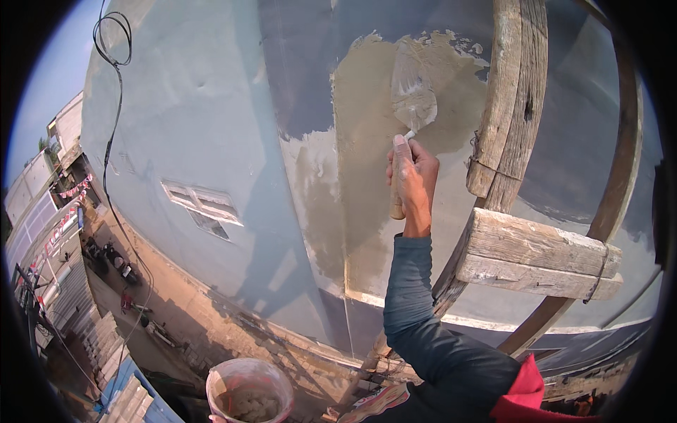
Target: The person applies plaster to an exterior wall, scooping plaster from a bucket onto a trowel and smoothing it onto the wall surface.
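My right hand (416,176) is wrapped round the wooden handle of a trowel (412,92). Its pointed blade, smeared with mortar, lies against wet grey-brown plaster (367,134) spread on the wall. At the lower edge, a small part of my left hand (218,419) shows at the side of a whitish bucket (214,386); most of that hand is out of the picture. Inside the bucket sits grey mortar (255,406).
Rough wooden posts (518,92) tied with wire stand right of my arm, with a wooden crosspiece (539,254) beside it. A black cable (108,141) hangs at the left. Far below are a brick-coloured lane (180,310), parked motorbikes (121,265) and corrugated roofs (74,310).
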The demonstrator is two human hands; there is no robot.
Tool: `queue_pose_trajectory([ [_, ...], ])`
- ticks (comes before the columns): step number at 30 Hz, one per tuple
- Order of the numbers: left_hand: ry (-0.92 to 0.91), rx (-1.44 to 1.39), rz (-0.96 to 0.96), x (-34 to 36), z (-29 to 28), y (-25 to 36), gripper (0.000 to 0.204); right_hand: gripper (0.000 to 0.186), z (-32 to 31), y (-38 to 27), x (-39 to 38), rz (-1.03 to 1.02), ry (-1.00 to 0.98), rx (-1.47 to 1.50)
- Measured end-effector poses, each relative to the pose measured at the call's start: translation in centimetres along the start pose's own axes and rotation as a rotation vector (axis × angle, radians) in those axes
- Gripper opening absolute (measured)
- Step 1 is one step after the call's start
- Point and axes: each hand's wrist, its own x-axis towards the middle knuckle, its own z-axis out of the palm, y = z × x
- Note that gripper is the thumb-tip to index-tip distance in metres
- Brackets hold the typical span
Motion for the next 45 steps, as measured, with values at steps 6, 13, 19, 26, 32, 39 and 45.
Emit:
queue_pose_trajectory([
  [6, -0.025, 0.003, -0.014, 0.2, 0.8, -0.2, 0.051, 0.026, 0.8, -0.4, 2.0, -0.002, -0.175, -0.159],
  [13, -0.035, 0.012, -0.016, 0.1, 0.7, -0.4, 0.052, 0.021, -2.2, -0.3, 2.0, -0.098, 0.201, 0.157],
  [19, -0.043, -0.003, -0.028, 0.4, -0.6, -0.8, 0.052, 0.028, -2.0, 1.0, 3.3, 0.001, -0.121, 0.258],
  [26, -0.138, -0.075, -0.046, 0.2, -2.5, -0.5, 0.052, 0.032, -4.6, 1.9, 2.6, 0.031, -0.207, 0.702],
  [32, -0.211, -0.099, -0.061, -0.7, -1.8, -3.2, 0.051, 0.026, 0.4, 3.2, 1.6, 0.266, -0.444, 0.556],
  [39, -0.106, -0.171, -0.086, -2.1, -0.9, -4.1, 0.047, 0.026, -3.2, 4.6, -0.2, 0.014, 0.028, 0.116],
  [45, -0.053, 0.22, 0.002, -1.9, -2.5, -3.0, 0.044, 0.026, -3.7, 6.0, -3.4, 0.006, 0.034, 0.408],
])
